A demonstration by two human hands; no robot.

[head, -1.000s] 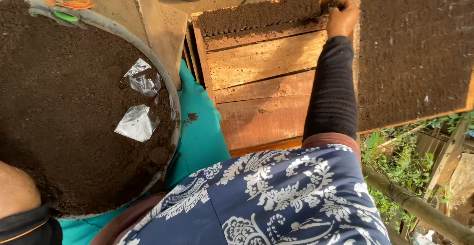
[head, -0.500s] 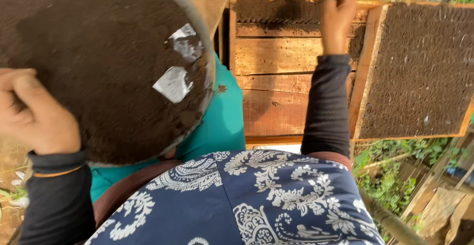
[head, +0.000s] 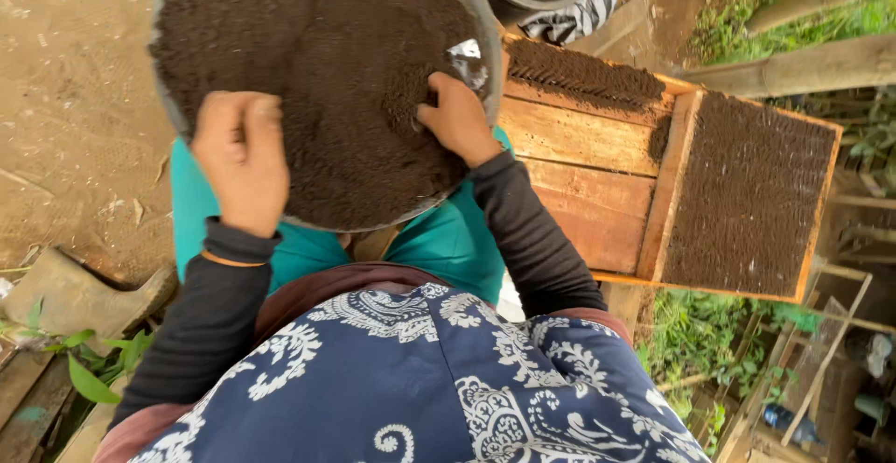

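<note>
Soil [head: 327, 71] fills a round grey basin [head: 485, 48] that sits on the person's lap, over teal trousers [head: 439, 239], in the upper middle of the view. A crumpled scrap of clear plastic [head: 467, 57] lies on the soil at the basin's right edge, shiny and silvery, just above the right hand. The right hand [head: 455, 119] rests on the soil near that edge with its fingers curled down and dug into the dirt, grasping soil; how much it has taken cannot be told. The left hand [head: 241, 160] lies over the near left part of the basin, fingers bent together toward the palm in a loose clench, back of the hand up; whether it holds anything cannot be told. Both arms wear dark sleeves, the left with a thin orange band [head: 224, 259] at the wrist. To the right of the basin stands a wooden frame [head: 579, 174] of bare planks, with a strip of small soil-filled bags [head: 583, 76] along its far edge. Beside it, further right, a second frame [head: 751, 192] is fully packed with dark soil rows. A blue cloth with white pattern [head: 420, 379] covers the person's front. A rubber boot [head: 65, 290] lies on the ground at the left.
</note>
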